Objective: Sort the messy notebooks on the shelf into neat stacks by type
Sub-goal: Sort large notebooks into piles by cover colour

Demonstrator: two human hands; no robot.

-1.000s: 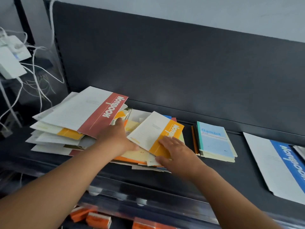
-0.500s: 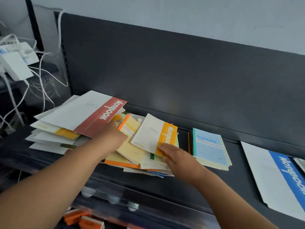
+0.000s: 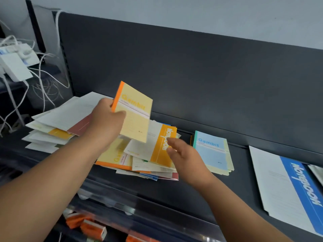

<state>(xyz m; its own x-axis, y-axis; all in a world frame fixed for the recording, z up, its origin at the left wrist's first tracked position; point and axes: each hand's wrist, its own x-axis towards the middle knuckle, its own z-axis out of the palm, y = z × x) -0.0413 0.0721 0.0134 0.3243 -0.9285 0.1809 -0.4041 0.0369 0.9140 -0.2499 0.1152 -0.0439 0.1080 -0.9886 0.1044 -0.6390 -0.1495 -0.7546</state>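
Observation:
My left hand [image 3: 106, 117] holds a yellow Gambit notebook [image 3: 134, 112] with an orange spine, lifted upright above the messy pile [image 3: 139, 159] of small notebooks on the dark shelf [image 3: 241, 159]. My right hand [image 3: 183, 152] hovers with its fingers apart at the right edge of a white-and-orange notebook [image 3: 157, 145] on top of that pile. Another yellow Gambit notebook [image 3: 113, 154] lies in the pile. A small stack topped by a blue Gambit notebook [image 3: 212, 151] sits to the right. A loose heap of large white notebooks [image 3: 57, 126] lies at the left.
A large white notebook with a blue band [image 3: 290, 189] lies at the far right. White cables and adapters [image 3: 19, 67] hang at the upper left. The shelf's dark back panel [image 3: 192, 75] stands behind. Orange packets [image 3: 87, 224] sit on the lower shelf.
My left hand pulled the yellow Gambit notebook out of the pile and raised it. My right hand lifted off the white-and-orange notebook and opened.

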